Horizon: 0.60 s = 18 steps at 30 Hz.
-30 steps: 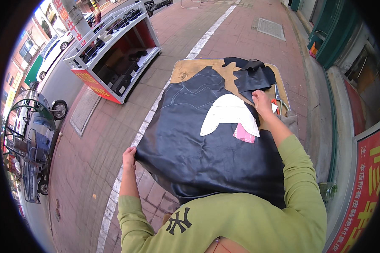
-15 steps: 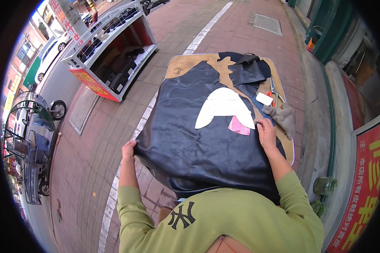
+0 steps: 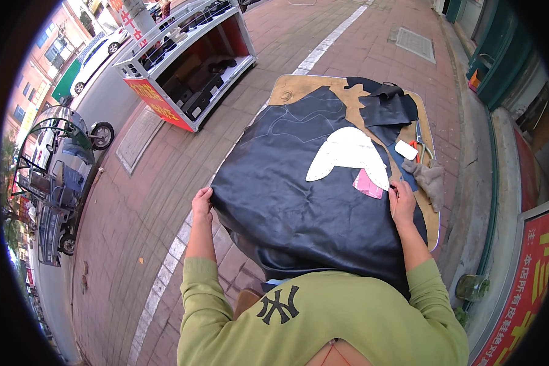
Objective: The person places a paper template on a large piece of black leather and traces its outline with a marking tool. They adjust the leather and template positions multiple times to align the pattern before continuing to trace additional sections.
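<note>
A large black leather sheet (image 3: 274, 207) covers most of a small table and hangs over its near edge. My left hand (image 3: 202, 201) pinches the sheet's left corner, held out past the table. On the opposite side my right hand (image 3: 402, 202) has its fingers closed at the leather's right edge, beside one tip of a white curved pattern piece (image 3: 349, 149). Partly under that pattern lies a pink piece (image 3: 368, 185). Pale outlines are drawn on the far part of the leather.
On the wooden table (image 3: 299, 85) are black leather scraps (image 3: 389, 110), a white block (image 3: 405, 150), orange-handled pliers (image 3: 426, 146) and a grey cloth (image 3: 428, 181). A display cabinet (image 3: 192, 73) stands on the pavement at far left; a glass jar (image 3: 471, 287) is at right.
The view has turned slightly left, so the table and cabinet appear further right. Both hands keep their hold on the leather, which lies much the same.
</note>
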Each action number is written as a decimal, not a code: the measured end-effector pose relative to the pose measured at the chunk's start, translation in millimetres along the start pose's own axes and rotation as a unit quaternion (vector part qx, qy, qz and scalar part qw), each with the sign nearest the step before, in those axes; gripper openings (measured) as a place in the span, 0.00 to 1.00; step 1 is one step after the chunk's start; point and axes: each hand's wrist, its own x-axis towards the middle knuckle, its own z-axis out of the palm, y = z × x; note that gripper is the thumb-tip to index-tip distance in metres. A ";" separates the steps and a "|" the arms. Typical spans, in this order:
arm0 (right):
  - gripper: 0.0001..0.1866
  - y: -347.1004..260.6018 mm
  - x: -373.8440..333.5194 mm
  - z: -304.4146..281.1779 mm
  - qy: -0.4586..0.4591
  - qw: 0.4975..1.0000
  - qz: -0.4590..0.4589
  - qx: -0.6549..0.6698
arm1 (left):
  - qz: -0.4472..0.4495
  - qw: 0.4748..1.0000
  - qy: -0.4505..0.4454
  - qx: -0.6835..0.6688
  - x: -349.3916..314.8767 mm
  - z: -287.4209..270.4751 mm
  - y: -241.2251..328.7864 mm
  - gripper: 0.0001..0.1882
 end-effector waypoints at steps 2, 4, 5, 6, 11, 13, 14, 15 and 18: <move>0.11 0.1 0.1 -1.0 -0.007 1.000 0.007 -0.006 | -0.004 1.000 0.008 0.009 4.1 -2.5 -2.9 0.04; 0.11 -0.4 0.5 -1.1 -0.005 1.000 -0.011 -0.024 | -0.009 0.999 0.020 0.024 11.9 -1.6 -8.4 0.04; 0.11 -1.1 0.3 -1.3 -0.013 0.999 -0.002 -0.032 | -0.007 1.000 0.020 0.018 16.6 -1.3 -9.9 0.03; 0.11 -1.6 0.4 -1.6 -0.023 0.999 0.007 -0.036 | -0.013 1.000 0.024 -0.002 19.7 0.5 -12.4 0.04; 0.14 -5.1 -0.4 -2.6 -0.014 0.998 -0.009 -0.052 | 0.228 0.862 0.185 0.412 9.9 48.2 -1.3 0.12; 0.15 -5.7 0.1 -2.4 -0.011 0.998 -0.015 -0.053 | 0.323 0.858 0.085 0.389 -14.5 93.2 8.2 0.17; 0.15 -5.7 0.1 -2.9 -0.007 0.998 -0.018 -0.056 | 0.368 0.849 0.018 0.379 -29.2 119.6 12.3 0.19; 0.15 -5.9 0.4 -2.7 -0.005 0.998 -0.018 -0.056 | 0.402 0.836 -0.037 0.371 -44.6 148.0 15.4 0.19; 0.16 -5.6 0.9 -3.1 -0.006 0.998 -0.022 -0.057 | 0.382 0.829 -0.165 0.373 -88.6 225.5 20.0 0.21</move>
